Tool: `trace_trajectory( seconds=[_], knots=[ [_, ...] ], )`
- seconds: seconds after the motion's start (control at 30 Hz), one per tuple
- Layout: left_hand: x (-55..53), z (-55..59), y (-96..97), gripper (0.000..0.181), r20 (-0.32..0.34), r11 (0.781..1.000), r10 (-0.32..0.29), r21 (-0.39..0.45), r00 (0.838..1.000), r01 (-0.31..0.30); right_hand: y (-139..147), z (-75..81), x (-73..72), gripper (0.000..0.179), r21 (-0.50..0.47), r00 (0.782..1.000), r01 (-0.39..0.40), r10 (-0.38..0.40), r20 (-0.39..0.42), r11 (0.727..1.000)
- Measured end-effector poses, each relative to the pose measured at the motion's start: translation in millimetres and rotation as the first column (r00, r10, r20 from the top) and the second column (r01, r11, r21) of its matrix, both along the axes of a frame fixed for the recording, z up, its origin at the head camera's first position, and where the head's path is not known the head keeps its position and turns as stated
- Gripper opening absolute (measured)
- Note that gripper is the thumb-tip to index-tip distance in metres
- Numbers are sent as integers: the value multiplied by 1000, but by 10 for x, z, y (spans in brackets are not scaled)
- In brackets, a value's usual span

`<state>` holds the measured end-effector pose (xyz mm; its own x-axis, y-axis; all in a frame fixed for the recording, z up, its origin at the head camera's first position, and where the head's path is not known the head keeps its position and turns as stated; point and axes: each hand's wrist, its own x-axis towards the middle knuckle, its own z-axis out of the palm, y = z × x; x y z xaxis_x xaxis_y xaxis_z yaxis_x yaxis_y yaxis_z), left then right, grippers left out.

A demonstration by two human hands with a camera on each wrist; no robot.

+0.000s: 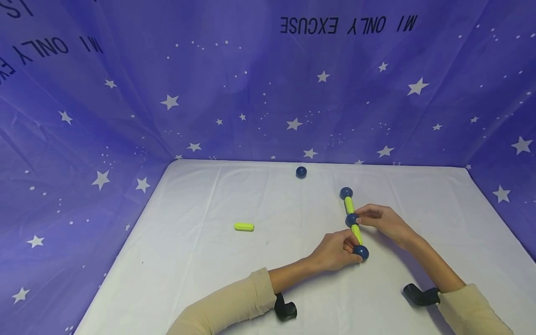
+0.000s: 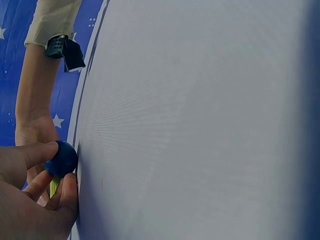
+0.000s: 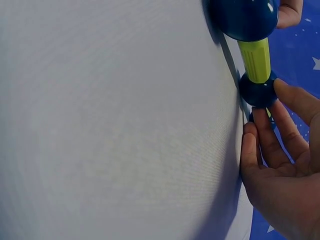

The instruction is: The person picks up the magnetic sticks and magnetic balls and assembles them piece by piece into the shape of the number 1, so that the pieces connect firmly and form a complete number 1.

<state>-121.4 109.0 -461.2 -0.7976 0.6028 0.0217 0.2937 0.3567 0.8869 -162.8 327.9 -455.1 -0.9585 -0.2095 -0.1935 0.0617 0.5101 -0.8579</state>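
Observation:
A row of three blue balls joined by two yellow-green rods lies on the white table in the head view. My left hand (image 1: 335,251) pinches the near ball (image 1: 361,252), its fingers also at the near rod (image 1: 356,234). Thumb and fingers of my right hand (image 1: 387,223) hold the middle ball (image 1: 352,220). Beyond it run the far rod (image 1: 349,204) and the far ball (image 1: 346,193). In the left wrist view the near ball (image 2: 62,159) sits between thumb and fingers. The right wrist view shows the middle ball (image 3: 258,90) against the right fingertips.
A loose yellow-green rod (image 1: 244,226) lies left of the hands. One loose blue ball (image 1: 301,172) rests near the table's (image 1: 201,279) back edge. Purple star-patterned cloth (image 1: 251,102) hangs behind and at the sides. Black devices (image 1: 286,309) are worn at both wrists.

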Motion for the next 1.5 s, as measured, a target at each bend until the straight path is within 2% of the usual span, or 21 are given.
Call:
trace_trajectory(
  seconds=[0.27, 0.47, 0.63, 0.87, 0.93, 1.0, 1.13, 1.23, 1.33, 1.5],
  knots=[
    [11, 20, -64, 25, 35, 1000, 4, -6, 999, -3, 3, -15, 10, 44, -29, 1000, 1, -1, 6, 1000],
    [-17, 81, -279, 29, -1, 1000, -8, -17, 1000, 8, 11, -17, 3, 45, -27, 1000, 0, 0, 3, 1000],
    [-63, 125, -578, 30, -31, 1000, 21, 1, 999, -21, 11, -3, 5, 45, -14, 1000, 4, -4, 11, 1000],
    [-93, 175, -1140, 32, -11, 993, 96, 66, 995, -95, 4, 1, 6, 44, -4, 1000, 4, -4, 20, 1000],
    [-111, 223, -1310, 32, -35, 989, 127, 79, 991, -124, 2, 0, 4, 44, -1, 1000, 6, -6, 19, 1000],
    [-132, 274, -1485, 31, -93, 984, 166, 79, 982, -159, -3, -1, 1, 44, -3, 1000, 4, -4, 20, 1000],
    [-182, 371, -1827, 33, -221, 969, 244, 22, 944, -245, 3, -4, -4, 45, -3, 1000, -2, 2, 21, 1000],
    [-235, 396, -2060, 38, -258, 951, 281, -54, 924, -305, 13, -9, -7, 45, -3, 1000, 0, 1, 19, 1000],
    [-286, 385, -2245, 43, -257, 931, 296, -139, 920, -338, 17, -13, -11, 44, -8, 1000, 0, 1, 19, 1000],
    [-349, 335, -2400, 48, -245, 915, 264, -242, 933, -323, 19, -22, -16, 45, -11, 1000, 1, -1, 24, 1000]
  ],
)
